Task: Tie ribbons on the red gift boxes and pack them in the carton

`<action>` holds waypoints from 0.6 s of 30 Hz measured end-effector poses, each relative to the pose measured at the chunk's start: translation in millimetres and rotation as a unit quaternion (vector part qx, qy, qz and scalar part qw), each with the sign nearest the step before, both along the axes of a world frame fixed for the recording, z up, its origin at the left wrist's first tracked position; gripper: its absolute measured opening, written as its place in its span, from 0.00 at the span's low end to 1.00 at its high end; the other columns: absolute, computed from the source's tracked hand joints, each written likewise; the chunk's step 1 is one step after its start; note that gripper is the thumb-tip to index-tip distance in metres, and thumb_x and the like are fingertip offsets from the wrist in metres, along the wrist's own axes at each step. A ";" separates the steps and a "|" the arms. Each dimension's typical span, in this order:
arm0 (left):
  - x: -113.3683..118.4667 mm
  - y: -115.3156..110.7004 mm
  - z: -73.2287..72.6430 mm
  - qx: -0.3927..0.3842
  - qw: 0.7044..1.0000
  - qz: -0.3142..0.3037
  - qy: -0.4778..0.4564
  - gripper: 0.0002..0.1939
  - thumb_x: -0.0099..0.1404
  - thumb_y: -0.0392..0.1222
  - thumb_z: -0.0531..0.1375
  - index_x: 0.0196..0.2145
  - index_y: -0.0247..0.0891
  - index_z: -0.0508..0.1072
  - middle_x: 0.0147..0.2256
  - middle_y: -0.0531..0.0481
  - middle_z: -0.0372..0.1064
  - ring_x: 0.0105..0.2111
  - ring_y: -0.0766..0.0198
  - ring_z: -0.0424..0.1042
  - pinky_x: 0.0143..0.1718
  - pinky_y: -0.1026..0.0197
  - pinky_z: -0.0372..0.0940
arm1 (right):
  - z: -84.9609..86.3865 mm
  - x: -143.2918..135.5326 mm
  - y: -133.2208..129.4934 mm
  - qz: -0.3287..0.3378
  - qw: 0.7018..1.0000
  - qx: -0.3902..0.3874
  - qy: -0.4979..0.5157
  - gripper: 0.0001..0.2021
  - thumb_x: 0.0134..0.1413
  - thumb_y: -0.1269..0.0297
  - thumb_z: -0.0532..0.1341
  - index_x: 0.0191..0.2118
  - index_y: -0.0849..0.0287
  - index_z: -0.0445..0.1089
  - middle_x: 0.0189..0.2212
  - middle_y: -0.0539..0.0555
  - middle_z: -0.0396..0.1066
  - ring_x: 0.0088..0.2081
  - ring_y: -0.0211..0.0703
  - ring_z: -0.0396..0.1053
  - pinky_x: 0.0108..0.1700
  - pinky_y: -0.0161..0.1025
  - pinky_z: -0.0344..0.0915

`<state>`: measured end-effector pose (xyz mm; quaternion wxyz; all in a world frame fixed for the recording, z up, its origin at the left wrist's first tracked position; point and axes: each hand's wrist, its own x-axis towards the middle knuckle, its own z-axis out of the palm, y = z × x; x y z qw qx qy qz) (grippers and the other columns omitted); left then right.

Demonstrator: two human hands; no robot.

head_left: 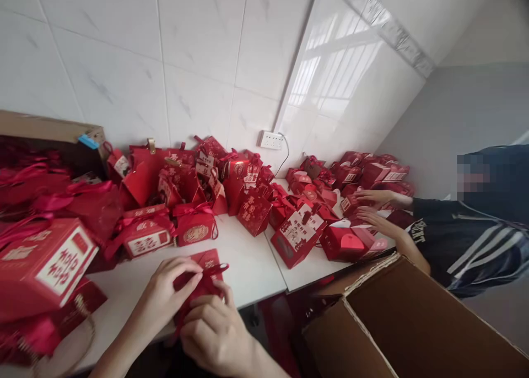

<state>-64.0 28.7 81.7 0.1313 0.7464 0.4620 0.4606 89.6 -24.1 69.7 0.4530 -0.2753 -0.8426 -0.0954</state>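
Observation:
A small red gift box [209, 258] with a dark red ribbon [215, 270] is at the front of the white table, low in the middle of the head view. My left hand [171, 284] pinches the ribbon over the box between thumb and fingers. Close on its right, my right hand [215, 323] is curled against the ribbon and box, hiding much of the box. A red box with a round gold pattern [195, 223] stands just behind, beside another box with a white label [146, 237].
Many red boxes crowd the white table [248, 262]. A cardboard carton [433, 312] is open at the lower right, and another carton [45, 125] stands at the far left. A person [467, 240] at the right reaches over boxes. A power strip [271, 140] hangs on the wall.

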 end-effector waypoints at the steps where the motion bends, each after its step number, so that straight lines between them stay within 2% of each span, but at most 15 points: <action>1: 1.3 -2.2 2.8 -0.013 1.000 -0.006 0.000 0.09 0.61 0.48 0.57 0.29 0.42 0.73 0.31 0.51 0.73 0.35 0.60 0.72 0.39 0.60 0.69 | 2.9 1.7 -3.0 0.008 1.000 -0.001 -0.001 0.01 0.57 0.70 0.57 0.33 0.58 0.63 0.29 0.45 0.73 0.37 0.32 0.71 0.65 0.43 0.43; 4: 5.3 -8.7 11.3 -0.053 0.998 -0.019 0.002 0.08 0.62 0.44 0.56 0.30 0.41 0.73 0.33 0.50 0.72 0.39 0.59 0.70 0.44 0.56 0.67 | 10.4 8.3 -12.3 0.038 0.999 -0.027 -0.004 0.02 0.57 0.71 0.57 0.34 0.58 0.64 0.28 0.47 0.73 0.38 0.35 0.71 0.64 0.46 0.45; 7: 6.4 -14.4 18.6 -0.092 0.995 -0.026 0.014 0.07 0.61 0.42 0.56 0.32 0.41 0.73 0.36 0.49 0.71 0.43 0.57 0.68 0.48 0.53 0.65 | 19.3 23.6 -14.4 0.057 0.994 -0.072 0.061 0.03 0.56 0.71 0.56 0.36 0.57 0.63 0.29 0.49 0.71 0.37 0.39 0.71 0.59 0.50 0.54; 9: 4.7 -18.3 23.0 -0.116 0.992 -0.046 0.027 0.07 0.61 0.41 0.56 0.36 0.41 0.73 0.39 0.48 0.71 0.46 0.57 0.67 0.51 0.51 0.63 | 24.0 37.4 -8.2 0.032 0.984 -0.123 0.129 0.04 0.57 0.70 0.54 0.38 0.56 0.63 0.31 0.52 0.70 0.39 0.42 0.69 0.53 0.51 0.60; 11: 1.1 -21.7 26.5 -0.132 0.988 -0.072 0.038 0.10 0.61 0.40 0.56 0.40 0.41 0.73 0.44 0.47 0.69 0.50 0.56 0.66 0.54 0.51 0.62 | 25.4 50.3 3.7 0.002 0.967 -0.194 0.163 0.07 0.58 0.65 0.55 0.43 0.56 0.63 0.38 0.56 0.68 0.44 0.46 0.67 0.50 0.51 0.64; 13: -3.3 -23.7 28.8 -0.138 0.985 -0.096 0.046 0.13 0.61 0.39 0.56 0.43 0.41 0.72 0.49 0.46 0.66 0.53 0.55 0.64 0.56 0.50 0.60 | 23.2 59.4 18.7 0.012 0.947 -0.283 0.149 0.18 0.56 0.57 0.59 0.51 0.56 0.60 0.49 0.61 0.62 0.52 0.50 0.63 0.51 0.52 0.65; 15: -7.7 -24.2 29.3 -0.140 0.981 -0.124 0.049 0.15 0.60 0.39 0.57 0.46 0.41 0.71 0.53 0.45 0.64 0.56 0.54 0.61 0.59 0.48 0.58 | 18.9 63.6 33.7 0.052 0.921 -0.369 0.111 0.34 0.50 0.49 0.64 0.59 0.55 0.53 0.58 0.65 0.53 0.60 0.54 0.56 0.56 0.54 0.62; 18: -13.1 -24.4 26.4 -0.143 0.975 -0.165 0.033 0.19 0.61 0.40 0.57 0.51 0.42 0.68 0.58 0.44 0.58 0.60 0.52 0.56 0.61 0.46 0.54 | 12.9 63.4 50.2 0.095 0.884 -0.454 0.059 0.49 0.42 0.44 0.67 0.65 0.54 0.42 0.63 0.66 0.46 0.64 0.56 0.48 0.60 0.57 0.54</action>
